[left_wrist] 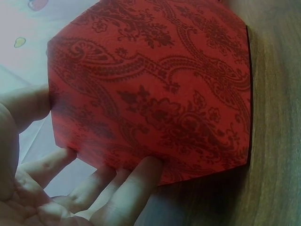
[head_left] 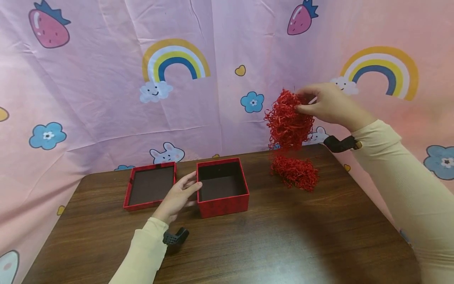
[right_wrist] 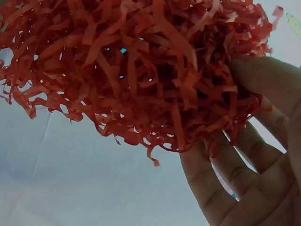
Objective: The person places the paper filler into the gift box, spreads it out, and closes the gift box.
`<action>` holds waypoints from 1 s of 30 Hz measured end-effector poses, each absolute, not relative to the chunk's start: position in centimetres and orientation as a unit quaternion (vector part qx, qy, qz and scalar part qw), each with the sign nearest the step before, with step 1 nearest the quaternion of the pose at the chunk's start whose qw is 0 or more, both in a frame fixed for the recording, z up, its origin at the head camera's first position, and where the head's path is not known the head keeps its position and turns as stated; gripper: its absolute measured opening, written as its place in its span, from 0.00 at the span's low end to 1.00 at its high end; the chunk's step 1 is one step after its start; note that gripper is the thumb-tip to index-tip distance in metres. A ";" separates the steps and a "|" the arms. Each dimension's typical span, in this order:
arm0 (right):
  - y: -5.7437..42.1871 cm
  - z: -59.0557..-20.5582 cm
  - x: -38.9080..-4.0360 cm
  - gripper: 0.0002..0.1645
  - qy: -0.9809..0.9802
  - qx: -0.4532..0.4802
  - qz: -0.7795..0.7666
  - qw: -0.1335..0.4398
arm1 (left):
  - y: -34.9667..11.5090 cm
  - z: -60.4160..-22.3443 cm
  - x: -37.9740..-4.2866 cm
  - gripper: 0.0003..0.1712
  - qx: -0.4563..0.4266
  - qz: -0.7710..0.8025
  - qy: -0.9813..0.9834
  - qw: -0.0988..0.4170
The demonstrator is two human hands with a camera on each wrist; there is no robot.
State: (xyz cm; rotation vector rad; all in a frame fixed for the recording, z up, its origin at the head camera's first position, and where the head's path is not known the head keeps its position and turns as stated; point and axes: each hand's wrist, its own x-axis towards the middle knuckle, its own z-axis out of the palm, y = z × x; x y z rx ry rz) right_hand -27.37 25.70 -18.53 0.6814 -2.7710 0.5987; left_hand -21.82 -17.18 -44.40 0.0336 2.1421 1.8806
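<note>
Hanging shreds (head_left: 288, 125) clear of box rim (head_left: 223, 198)

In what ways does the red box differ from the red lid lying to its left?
Depth: the box has tall walls, while the lid has only a low rim.
Handling: the left hand holds the box at its left wall; the lid lies on the table, gripped by neither hand.
Shared: both are red outside and dark inside, with the open side facing up.
</note>
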 end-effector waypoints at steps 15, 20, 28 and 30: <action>18.2 -18.4 -27.7 0.09 -0.914 0.297 0.249 0.117 | -17.3 -44.4 -21.8 0.45 0.013 0.651 0.745 0.145; 15.4 -19.5 -27.6 0.11 -0.907 0.324 0.249 0.101 | -17.5 -44.4 -21.7 0.44 0.015 0.651 0.745 0.146; 12.0 -22.2 -27.7 0.09 -0.891 0.349 0.281 0.070 | -17.4 -44.2 -21.7 0.44 0.024 0.660 0.737 0.141; 11.2 -23.1 -27.8 0.09 -0.888 0.354 0.285 0.065 | -17.4 -44.2 -21.7 0.44 0.026 0.662 0.736 0.140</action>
